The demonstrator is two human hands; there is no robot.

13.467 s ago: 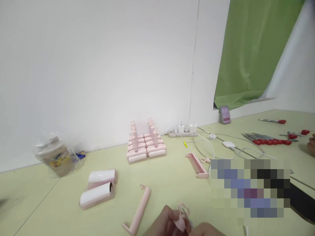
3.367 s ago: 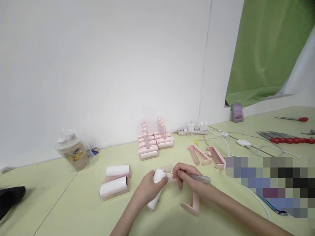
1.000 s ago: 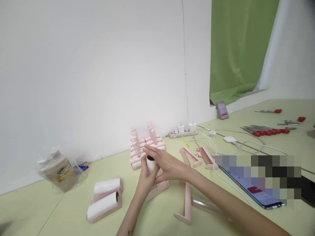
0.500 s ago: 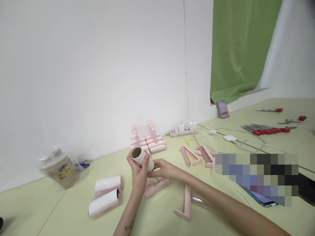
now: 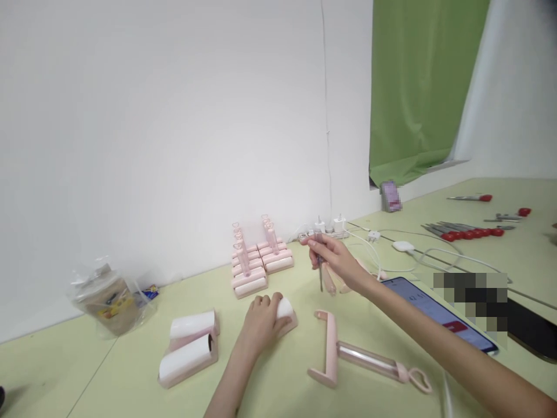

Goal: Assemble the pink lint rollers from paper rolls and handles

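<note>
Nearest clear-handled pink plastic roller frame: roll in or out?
Out: the clear-handled pink plastic roller frame shows only yellow-green tabletop between its ends.

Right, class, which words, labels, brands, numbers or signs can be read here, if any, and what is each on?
None can be read with certainty.
Lit phone: digit-like marks, too blurred.
Tub label: yellow printing, too blurred.
Blue packet: markings too small.
Upright purple item: pixelated, unreadable.
</note>
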